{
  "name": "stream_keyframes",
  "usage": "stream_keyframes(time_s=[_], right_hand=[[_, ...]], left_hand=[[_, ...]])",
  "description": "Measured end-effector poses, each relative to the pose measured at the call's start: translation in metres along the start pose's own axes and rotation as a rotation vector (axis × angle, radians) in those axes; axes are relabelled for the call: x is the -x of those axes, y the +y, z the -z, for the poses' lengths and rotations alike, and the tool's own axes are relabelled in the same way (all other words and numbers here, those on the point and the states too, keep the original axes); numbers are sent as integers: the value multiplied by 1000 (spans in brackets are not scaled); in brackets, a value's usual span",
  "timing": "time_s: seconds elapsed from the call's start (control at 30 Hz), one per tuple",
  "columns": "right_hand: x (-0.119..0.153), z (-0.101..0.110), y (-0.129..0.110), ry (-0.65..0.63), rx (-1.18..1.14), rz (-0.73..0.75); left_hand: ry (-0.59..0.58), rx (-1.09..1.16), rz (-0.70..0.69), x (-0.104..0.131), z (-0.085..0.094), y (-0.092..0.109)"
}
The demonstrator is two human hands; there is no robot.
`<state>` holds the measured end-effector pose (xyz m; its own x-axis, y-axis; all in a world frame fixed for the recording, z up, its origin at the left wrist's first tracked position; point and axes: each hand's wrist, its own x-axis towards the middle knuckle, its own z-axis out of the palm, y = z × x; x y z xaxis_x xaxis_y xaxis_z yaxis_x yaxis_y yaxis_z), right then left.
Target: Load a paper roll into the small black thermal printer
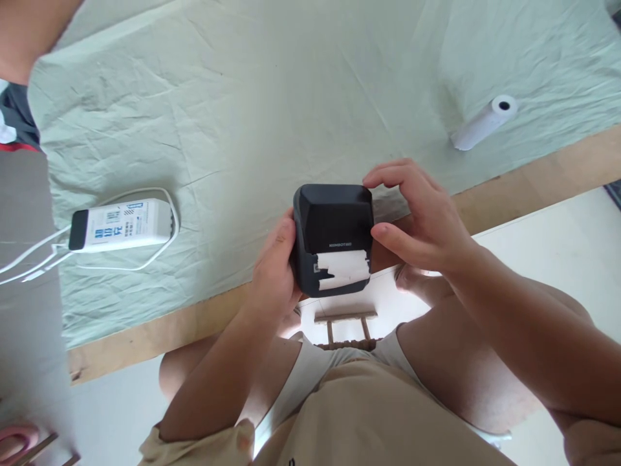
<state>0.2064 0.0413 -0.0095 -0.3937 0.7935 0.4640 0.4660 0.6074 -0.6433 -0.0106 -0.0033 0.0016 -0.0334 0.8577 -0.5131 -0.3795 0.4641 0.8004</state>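
A black, rounded box-shaped device (336,217) with small light lettering and a torn white label on its lower part is held over the table's near edge. My left hand (275,272) grips its left side, with the thumb along the edge and the other fingers hidden behind or under it. At the device's right side, my right hand (420,213) has its thumb and fingertips at the edge, spread apart, and is not wrapped round it. A white paper roll (485,123) lies on the cloth to the right.
A white power strip (129,224) with cables lies at the left on the pale green cloth (272,97). The table's wooden edge (160,333) runs across in front of my legs. Part of another person's arm (33,29) shows at the top left.
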Motion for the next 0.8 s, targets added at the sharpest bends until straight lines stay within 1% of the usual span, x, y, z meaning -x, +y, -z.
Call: stream_keyframes(time_s=[0.1,0.23,0.3,0.37,0.47,0.57,0.63,0.67,0.73,0.8], right_hand=[[1,-1,-3,24,-11,2],[1,-4,-3,-22,-13,14],[0,-4,-4,-21,7,5],[-2,-3,-7,18,34,5],[-5,0,-14,56,78,20],[-9,2,-20,32,86,52],[-11,1,-24,44,98,95],[-12,1,-26,70,118,126],[-14,-1,-30,163,161,162],[-16,-3,-33,298,144,104]], left_hand=[[6,52,11,1,-1,2],[-51,100,6,0,-2,8],[-41,97,21,0,-3,10],[-15,78,23,-1,-4,10],[6,67,-8,-3,-4,8],[-28,116,-54,-6,-5,6],[-40,143,-55,-7,-6,5],[-29,150,-53,-7,-6,5],[8,140,-34,-6,-5,5],[45,100,-16,-6,-5,4]])
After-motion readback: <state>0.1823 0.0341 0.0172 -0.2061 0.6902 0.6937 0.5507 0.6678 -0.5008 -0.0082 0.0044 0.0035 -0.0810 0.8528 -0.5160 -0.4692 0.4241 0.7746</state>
